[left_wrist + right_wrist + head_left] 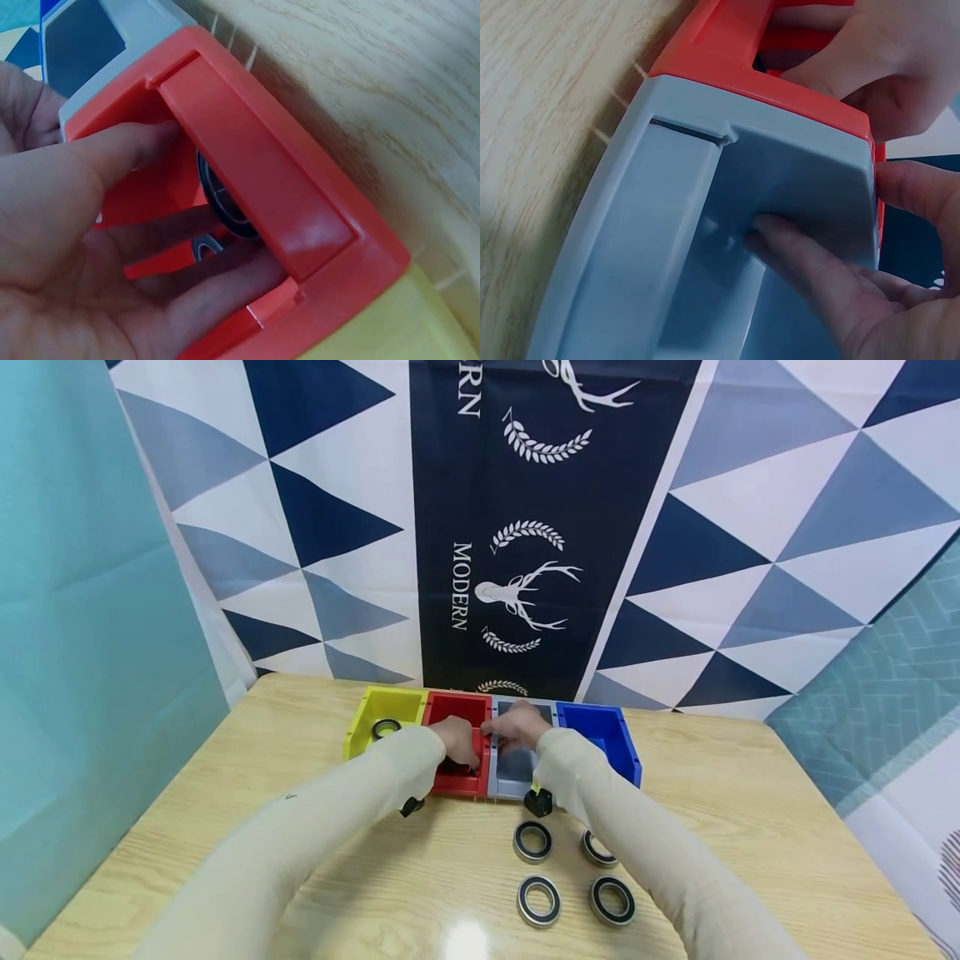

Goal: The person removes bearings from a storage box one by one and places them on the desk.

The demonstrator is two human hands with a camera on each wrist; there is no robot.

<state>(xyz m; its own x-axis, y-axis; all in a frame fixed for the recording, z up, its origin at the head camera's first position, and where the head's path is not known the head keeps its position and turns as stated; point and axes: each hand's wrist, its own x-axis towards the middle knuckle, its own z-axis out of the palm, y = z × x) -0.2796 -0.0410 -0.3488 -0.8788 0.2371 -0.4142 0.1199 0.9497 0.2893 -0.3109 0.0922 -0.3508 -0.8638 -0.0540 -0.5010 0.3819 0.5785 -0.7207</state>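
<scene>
My left hand (459,741) reaches down into the red bin (262,172). Between its thumb and fingers is a black-faced ring bearing (219,196), partly hidden behind the bin's front panel; the hand grips it by the rim. A second small ring-like edge (206,246) shows below, between the fingers. My right hand (519,727) pinches the side wall where the grey bin (652,225) meets the red one. Its fingers (795,247) lie inside the grey bin, and its thumb is on the red side of the wall.
A yellow bin (356,727) with a bearing (386,727) in it stands left of the red one. At the right end is a blue bin (618,739). Several bearings (538,902) lie on the wooden table (750,802) before the bins. A patterned curtain (525,527) hangs behind.
</scene>
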